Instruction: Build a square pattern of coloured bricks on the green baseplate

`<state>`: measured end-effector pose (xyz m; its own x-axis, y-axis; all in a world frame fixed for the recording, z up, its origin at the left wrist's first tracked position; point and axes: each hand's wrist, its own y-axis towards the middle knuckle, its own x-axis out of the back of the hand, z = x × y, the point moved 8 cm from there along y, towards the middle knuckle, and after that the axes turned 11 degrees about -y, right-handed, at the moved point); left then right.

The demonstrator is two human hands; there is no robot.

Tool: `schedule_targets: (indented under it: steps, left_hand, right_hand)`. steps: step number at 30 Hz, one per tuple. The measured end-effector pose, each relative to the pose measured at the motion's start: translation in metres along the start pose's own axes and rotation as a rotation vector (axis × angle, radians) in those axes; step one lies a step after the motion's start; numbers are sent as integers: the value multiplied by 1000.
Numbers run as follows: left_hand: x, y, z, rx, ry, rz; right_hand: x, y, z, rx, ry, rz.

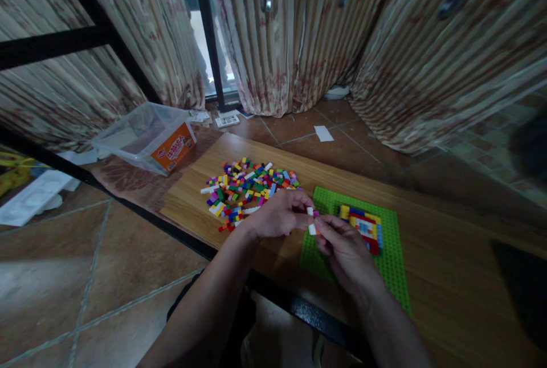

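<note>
The head-worn camera looks forward and down, past the hands [273, 215], at the nearby tabletop [444, 260].

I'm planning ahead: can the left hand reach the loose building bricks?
Probably yes: the left hand is beside the loose building bricks, nothing visibly between, though its fingers hold a white brick.

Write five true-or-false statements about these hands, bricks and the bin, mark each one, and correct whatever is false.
1. The left hand and right hand meet at a white piece. True.
2. A multicoloured build lies on the green baseplate. True.
3. In the picture, the loose bricks lie right of the baseplate. False: they lie left of it.
4. The clear bin has a blue label. False: it is orange.
5. The bin is full of bricks. False: the bricks are heaped outside it.
</note>
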<state>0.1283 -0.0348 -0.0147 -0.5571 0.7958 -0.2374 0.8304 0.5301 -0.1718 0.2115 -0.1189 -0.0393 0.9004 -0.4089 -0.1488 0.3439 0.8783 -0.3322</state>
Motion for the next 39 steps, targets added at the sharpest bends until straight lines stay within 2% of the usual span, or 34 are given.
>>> schedule_targets:
  steps: [6,11,14,17,22,24,27,31,39]
  left_hand:
    - [0,-4,-4,25,-17,19]
    - [-1,-10,-10,16,-99,82]
    - [0,-12,-12,18,-110,103]
    - [11,-13,-16,-7,-82,40]
    - [50,-14,-28,-148,-115,-255]
    - [56,-15,-30,-168,-138,-305]
    - [54,-15,-30,-181,-109,-303]
    - [51,-16,-32,-195,-51,-267]
    - [50,-16,-29,-173,-31,-224]
  right_hand:
    - [-6,-1,-4,-45,56,42]
    - [-9,-3,-6,-108,97,75]
    - [-12,-3,-6,-98,99,85]
    - [-7,1,-10,-42,-53,4]
    - [6,10,-8,148,-560,-160]
    - [6,12,-2,228,-738,-206]
    - [-2,14,7,321,-914,-224]
    - [-18,16,12,394,-1007,-158]
    - [-28,14,7,414,-981,-47]
